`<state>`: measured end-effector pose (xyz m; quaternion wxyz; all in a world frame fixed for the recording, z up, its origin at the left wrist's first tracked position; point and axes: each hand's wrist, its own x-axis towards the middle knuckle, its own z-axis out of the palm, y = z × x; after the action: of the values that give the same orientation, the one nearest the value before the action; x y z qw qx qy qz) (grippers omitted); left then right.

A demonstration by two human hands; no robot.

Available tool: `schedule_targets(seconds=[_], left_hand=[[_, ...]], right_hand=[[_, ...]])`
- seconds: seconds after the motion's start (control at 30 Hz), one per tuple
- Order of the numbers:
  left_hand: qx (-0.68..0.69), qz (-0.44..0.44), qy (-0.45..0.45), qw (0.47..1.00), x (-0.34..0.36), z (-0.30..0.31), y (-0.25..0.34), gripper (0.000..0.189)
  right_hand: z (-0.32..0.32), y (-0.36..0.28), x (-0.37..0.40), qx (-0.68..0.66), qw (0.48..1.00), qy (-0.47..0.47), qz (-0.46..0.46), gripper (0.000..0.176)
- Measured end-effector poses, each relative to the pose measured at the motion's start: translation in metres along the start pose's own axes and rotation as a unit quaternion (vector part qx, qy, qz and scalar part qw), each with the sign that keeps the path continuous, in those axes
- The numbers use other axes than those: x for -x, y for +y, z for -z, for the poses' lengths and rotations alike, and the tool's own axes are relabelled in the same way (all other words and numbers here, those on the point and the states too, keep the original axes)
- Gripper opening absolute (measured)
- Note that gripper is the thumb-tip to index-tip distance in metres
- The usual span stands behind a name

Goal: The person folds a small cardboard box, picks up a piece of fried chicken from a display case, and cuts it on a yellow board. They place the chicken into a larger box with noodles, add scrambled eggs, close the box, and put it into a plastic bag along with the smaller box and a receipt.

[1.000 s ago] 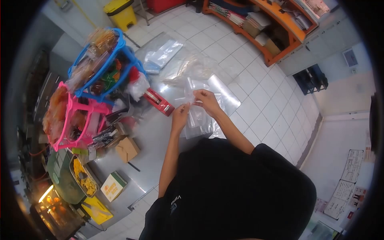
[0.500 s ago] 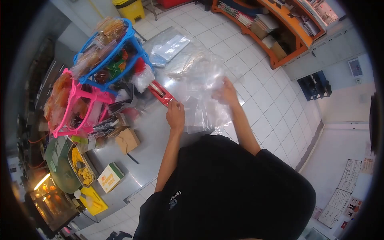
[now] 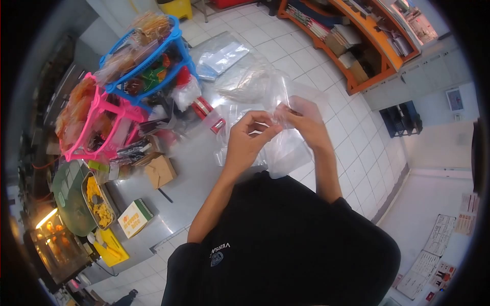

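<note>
A clear plastic bag (image 3: 290, 155) hangs between my hands above the right edge of the steel table. My left hand (image 3: 247, 140) pinches near its upper part with thumb and forefinger. My right hand (image 3: 309, 125) grips the bag close to the left fingertips, its fingers curled and partly behind the film. More clear plastic bags (image 3: 245, 84) lie flat on the table beyond my hands. Left of the left hand is a long red tool (image 3: 203, 108) of a kind I cannot make out, partly covered by plastic film.
A blue basket (image 3: 148, 61) and a pink basket (image 3: 94, 120), full of packets, stand at the left. Near them are a brown cardboard box (image 3: 160, 171), a white and green box (image 3: 135, 218) and a tray of yellow food (image 3: 98, 201). An orange shelf (image 3: 352, 46) stands across the tiled floor.
My left hand has let go of the red tool and moved right to the bag. My right hand now holds the bag near it, drawn up off the table.
</note>
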<state>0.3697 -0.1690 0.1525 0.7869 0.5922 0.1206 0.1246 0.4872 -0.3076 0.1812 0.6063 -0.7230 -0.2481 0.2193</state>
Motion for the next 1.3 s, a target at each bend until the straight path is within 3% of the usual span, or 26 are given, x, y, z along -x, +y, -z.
schedule_targets(seconds=[0.1,0.2,0.27,0.37,0.4,0.47,0.5,0.57,0.6,0.63,0.67,0.7,0.77,0.8,0.83,0.9,0.93,0.97,1.03,1.07,1.13,1.17,1.2,1.23,1.27,1.3], left_hand=[[-0.005,0.008,0.049,0.999,-0.001,-0.001,0.0,0.026],[0.116,0.022,0.089,0.989,0.012,0.003,0.013,0.024],[0.082,0.002,0.099,0.992,0.018,0.017,0.012,0.02],[0.077,-0.026,0.151,0.985,0.031,0.049,0.008,0.011],[0.083,-0.035,0.175,0.98,0.037,0.06,0.009,0.009],[0.246,-0.031,0.265,0.932,0.051,0.081,0.029,0.008],[0.323,-0.033,0.306,0.895,0.058,0.087,0.04,0.01],[0.322,-0.065,0.264,0.907,0.08,0.078,0.054,0.011],[0.322,-0.082,0.24,0.912,0.09,0.072,0.056,0.012],[0.127,-0.065,0.228,0.963,0.102,0.069,0.049,0.011],[-0.07,-0.045,0.205,0.975,0.112,0.067,0.034,0.011],[-0.266,-0.021,0.172,0.948,0.118,0.07,0.018,0.011],[-0.287,0.044,0.235,0.927,0.134,0.112,-0.038,0.014],[-0.297,0.077,0.266,0.914,0.143,0.131,-0.051,0.015],[-0.197,0.025,0.329,0.923,0.146,0.14,-0.036,0.019],[0.01,-0.089,0.424,0.901,0.153,0.158,0.002,0.025],[-0.254,-0.145,0.396,0.87,0.153,0.145,0.007,0.028],[-0.488,-0.21,0.402,0.746,0.153,0.131,0.013,0.031],[-0.472,-0.215,0.376,0.768,0.164,0.126,0.017,0.023],[-0.467,-0.201,0.34,0.791,0.182,0.135,0.015,0.021],[-0.449,-0.201,0.285,0.822,0.195,0.167,0.01,0.02],[-0.483,-0.214,0.261,0.808,0.203,0.178,0.014,0.02],[-0.514,-0.222,0.233,0.795,0.215,0.185,0.019,0.021],[-0.543,-0.229,0.204,0.781,0.227,0.193,0.023,0.022],[-0.562,-0.231,0.272,0.746,0.234,0.22,0.01,0.022],[-0.576,-0.235,0.346,0.702,0.242,0.253,0.0,0.022]], right_hand=[[-0.024,-0.015,0.004,0.049,0.998,0.017,-0.045,0.012],[-0.046,-0.012,0.002,0.086,0.996,0.015,-0.016,0.01],[-0.064,-0.024,0.003,0.11,0.992,-0.006,0.055,0.008],[-0.076,-0.042,0.001,-0.007,0.996,-0.085,0.032,0.008],[-0.079,-0.038,0.001,-0.043,0.992,-0.077,0.086,0.008],[-0.084,-0.018,-0.001,-0.123,0.972,-0.062,0.189,0.011],[-0.087,-0.001,0.0,-0.041,0.989,0.002,0.142,0.011],[-0.103,0.042,-0.003,0.125,0.982,0.13,0.054,0.011],[-0.117,0.066,-0.011,0.027,0.992,0.119,0.021,0.01],[-0.13,0.093,-0.013,-0.065,0.992,0.107,-0.024,0.01],[-0.137,0.106,-0.015,-0.155,0.981,0.094,-0.066,0.012],[-0.136,0.089,-0.014,-0.222,0.97,0.055,-0.079,0.014],[-0.126,0.018,-0.003,-0.357,0.928,-0.018,-0.108,0.022],[-0.127,-0.007,0.019,-0.209,0.972,-0.048,-0.091,0.024],[-0.131,0.006,0.03,-0.066,0.995,-0.063,-0.026,0.026],[-0.135,0.072,0.043,0.222,0.966,-0.071,0.111,0.03],[-0.14,0.086,0.039,0.241,0.965,-0.079,0.063,0.04],[-0.145,0.101,0.035,0.262,0.961,-0.089,0.014,0.051],[-0.181,0.08,0.047,0.364,0.896,-0.026,0.253,0.062],[-0.195,0.015,0.059,0.413,0.896,-0.065,0.147,0.065],[-0.228,-0.023,0.076,0.29,0.911,-0.198,0.216,0.066],[-0.241,-0.03,0.087,0.226,0.905,-0.265,0.242,0.067],[-0.259,-0.009,0.09,0.239,0.906,-0.332,0.11,0.069],[-0.265,-0.003,0.103,0.224,0.92,-0.287,0.144,0.066],[-0.268,0.001,0.106,0.21,0.929,-0.238,0.189,0.062],[-0.272,-0.006,0.11,0.178,0.923,-0.164,0.301,0.052]])
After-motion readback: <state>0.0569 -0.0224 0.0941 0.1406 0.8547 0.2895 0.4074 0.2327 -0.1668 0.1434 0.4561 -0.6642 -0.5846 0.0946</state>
